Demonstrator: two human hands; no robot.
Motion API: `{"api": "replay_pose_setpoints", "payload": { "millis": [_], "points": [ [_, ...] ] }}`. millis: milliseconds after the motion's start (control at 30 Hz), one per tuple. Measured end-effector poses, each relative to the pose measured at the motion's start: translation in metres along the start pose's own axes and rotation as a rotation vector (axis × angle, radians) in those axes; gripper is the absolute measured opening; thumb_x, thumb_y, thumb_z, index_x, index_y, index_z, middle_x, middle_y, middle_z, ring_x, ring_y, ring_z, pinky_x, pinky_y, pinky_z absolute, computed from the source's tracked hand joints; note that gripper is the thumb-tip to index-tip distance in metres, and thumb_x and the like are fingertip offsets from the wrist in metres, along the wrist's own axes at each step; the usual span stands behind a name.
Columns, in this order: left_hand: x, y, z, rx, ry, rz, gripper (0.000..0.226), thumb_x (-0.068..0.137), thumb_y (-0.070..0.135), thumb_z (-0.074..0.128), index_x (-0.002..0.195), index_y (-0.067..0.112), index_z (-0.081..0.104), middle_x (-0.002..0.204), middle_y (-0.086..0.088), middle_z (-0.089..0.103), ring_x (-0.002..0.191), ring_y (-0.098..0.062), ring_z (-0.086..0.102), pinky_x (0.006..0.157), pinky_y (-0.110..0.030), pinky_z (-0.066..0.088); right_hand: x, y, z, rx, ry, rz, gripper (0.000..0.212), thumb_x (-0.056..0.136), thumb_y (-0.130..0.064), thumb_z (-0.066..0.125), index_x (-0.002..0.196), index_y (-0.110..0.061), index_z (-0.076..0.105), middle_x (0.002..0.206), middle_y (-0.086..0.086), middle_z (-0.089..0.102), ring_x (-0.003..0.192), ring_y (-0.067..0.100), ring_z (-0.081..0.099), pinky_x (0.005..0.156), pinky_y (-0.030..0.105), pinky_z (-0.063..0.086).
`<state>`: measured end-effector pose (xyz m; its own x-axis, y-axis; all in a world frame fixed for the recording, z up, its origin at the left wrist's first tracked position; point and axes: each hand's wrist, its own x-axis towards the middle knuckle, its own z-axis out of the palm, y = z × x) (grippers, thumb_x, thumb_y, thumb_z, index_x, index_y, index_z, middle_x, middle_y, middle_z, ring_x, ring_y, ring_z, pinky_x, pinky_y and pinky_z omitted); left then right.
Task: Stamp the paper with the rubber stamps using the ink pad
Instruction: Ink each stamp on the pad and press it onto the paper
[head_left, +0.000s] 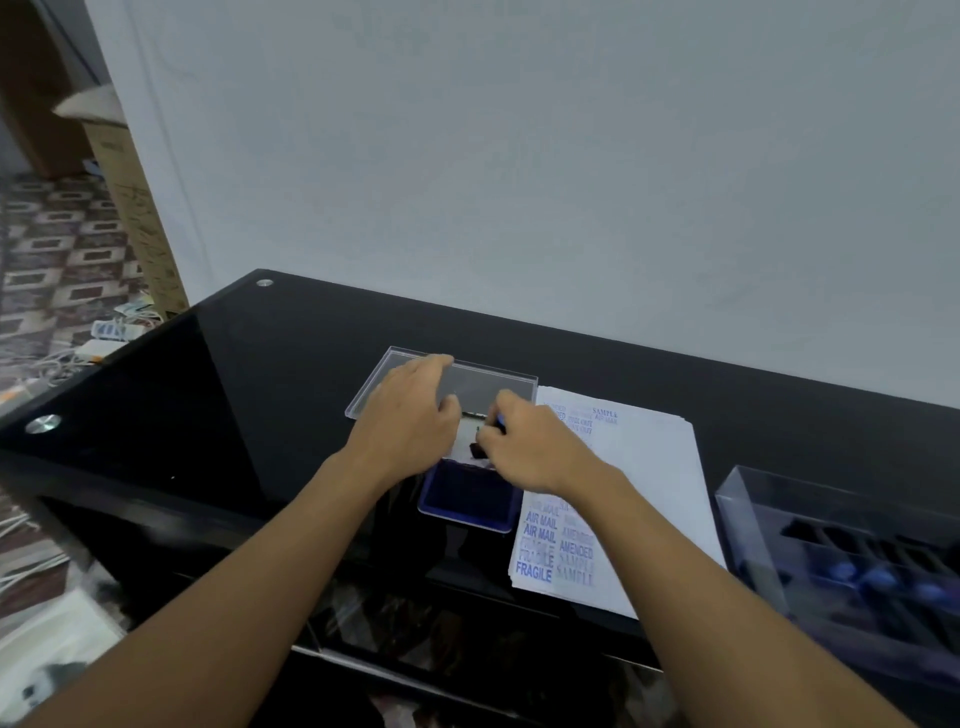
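Observation:
A blue ink pad (467, 499) lies uncovered on the black glass table, just left of a white paper stack (644, 467) printed with blue words such as FRAGILE and AIR MAIL. Behind the pad lies its clear lid (498, 382). My left hand (410, 421) lies over the lid, fingertips at its far edge and thumb on its near part. My right hand (524, 452) pinches a small rubber stamp (480, 448) with a dark base, just beyond the pad's far edge. Most of the stamp is hidden by my fingers.
A clear plastic box (852, 561) with dark slots and blue-handled stamps stands at the right, near the table's front edge. A grey wall rises directly behind the table (234, 405). Cables and a power strip (104, 338) lie on the patterned floor at the left.

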<state>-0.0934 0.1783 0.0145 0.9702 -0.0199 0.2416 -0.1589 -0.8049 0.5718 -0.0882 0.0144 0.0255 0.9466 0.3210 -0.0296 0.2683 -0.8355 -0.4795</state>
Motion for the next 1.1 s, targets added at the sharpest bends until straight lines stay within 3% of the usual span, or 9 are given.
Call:
{"api": "replay_pose_setpoints", "payload": {
  "millis": [133,300,400,600,800,1100],
  "points": [
    [0.013,0.022,0.006,-0.027,0.011,0.081,0.049,0.099,0.023,0.050,0.146,0.014,0.042,0.150,-0.002,0.046,0.138,-0.018,0.040,0.114,-0.039,0.035,-0.003,0.023,-0.033,0.049,0.040,0.046,0.013,0.097,-0.029,0.047,0.098,-0.016,0.048,0.092,0.005,0.061,0.077,0.019,0.059,0.064,0.034,0.047],
    [0.033,0.052,0.021,-0.012,-0.046,0.132,0.048,0.100,0.025,0.048,0.146,0.016,0.042,0.151,-0.001,0.044,0.140,-0.018,0.037,0.113,-0.036,0.032,-0.003,0.059,-0.069,0.033,0.072,0.127,0.010,0.096,-0.027,0.049,0.098,-0.017,0.050,0.091,0.005,0.068,0.078,0.021,0.063,0.058,0.030,0.043],
    [0.048,0.068,0.031,-0.017,-0.094,0.131,0.047,0.100,0.025,0.047,0.146,0.016,0.042,0.152,-0.001,0.043,0.139,-0.018,0.038,0.111,-0.034,0.032,-0.002,0.076,-0.085,0.031,0.082,0.151,0.007,0.095,-0.025,0.051,0.095,-0.018,0.054,0.087,0.002,0.072,0.070,0.015,0.059,0.058,0.027,0.040],
    [0.074,0.083,0.055,-0.012,-0.204,0.123,0.049,0.099,0.025,0.046,0.147,0.017,0.041,0.153,-0.001,0.041,0.138,-0.021,0.041,0.113,-0.043,0.038,0.010,0.104,-0.100,-0.003,0.128,0.176,0.008,0.094,-0.028,0.054,0.090,-0.021,0.057,0.096,-0.002,0.064,0.082,0.016,0.061,0.063,0.029,0.043],
    [0.093,0.086,0.076,0.026,-0.281,0.125,0.049,0.100,0.023,0.045,0.147,0.014,0.042,0.153,-0.004,0.041,0.135,-0.024,0.045,0.111,-0.045,0.039,0.027,0.126,-0.099,0.006,0.110,0.225,0.009,0.095,-0.027,0.051,0.094,-0.020,0.056,0.097,-0.003,0.063,0.085,0.015,0.059,0.066,0.029,0.045],
    [0.116,0.072,0.109,0.146,-0.404,0.100,0.052,0.101,0.024,0.046,0.151,0.013,0.035,0.158,-0.004,0.034,0.146,-0.024,0.029,0.119,-0.042,0.027,0.052,0.153,-0.078,-0.056,-0.012,0.258,0.009,0.099,-0.026,0.047,0.095,-0.019,0.053,0.097,0.002,0.062,0.081,0.017,0.057,0.065,0.029,0.044]
  ]
}}
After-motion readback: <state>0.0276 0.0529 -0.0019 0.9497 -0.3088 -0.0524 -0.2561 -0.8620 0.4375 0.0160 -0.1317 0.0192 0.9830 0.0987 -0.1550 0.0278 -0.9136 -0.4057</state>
